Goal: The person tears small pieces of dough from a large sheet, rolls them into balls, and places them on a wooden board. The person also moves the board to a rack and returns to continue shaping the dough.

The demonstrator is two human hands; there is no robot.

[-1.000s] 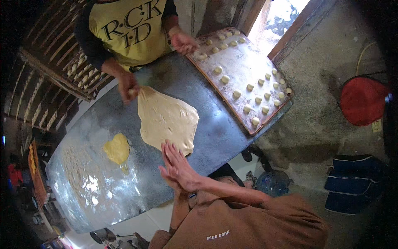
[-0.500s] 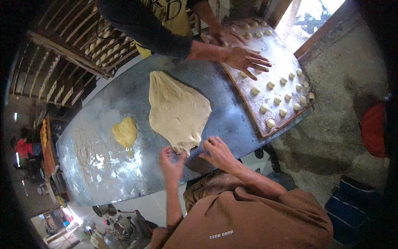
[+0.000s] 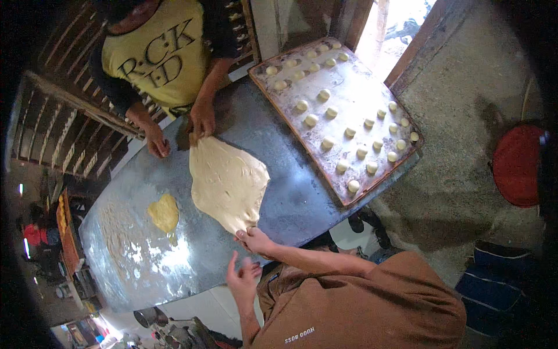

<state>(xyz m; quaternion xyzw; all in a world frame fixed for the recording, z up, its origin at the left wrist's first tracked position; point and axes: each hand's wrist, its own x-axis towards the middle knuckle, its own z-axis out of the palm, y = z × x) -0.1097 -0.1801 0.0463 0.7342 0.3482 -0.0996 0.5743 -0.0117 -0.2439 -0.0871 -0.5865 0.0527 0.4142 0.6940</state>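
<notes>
A wide, flattened sheet of pale dough [image 3: 226, 186] lies on the grey table, tapering at its far and near ends. My right hand [image 3: 256, 241] is closed on its near tip, at the table's front edge. Just below and left of it, my left hand [image 3: 243, 278] is off the dough, fingers apart and holding nothing. Across the table, a co-worker's hand [image 3: 202, 119] grips the far tip of the sheet. The co-worker's other hand [image 3: 156, 139] is at the table's far edge, left of the dough. A soft yellow lump [image 3: 163, 213] sits left of the sheet.
A floured tray [image 3: 314, 136] with several small dough balls covers the right end of the table [image 3: 290, 215]. Behind the co-worker stands a slatted rack [image 3: 75, 116]. A red round object [image 3: 516, 166] is at the far right.
The co-worker's hands have left the tray, and one now holds the dough's far tip. My right hand has taken the near tip; my left hand has come away from it.
</notes>
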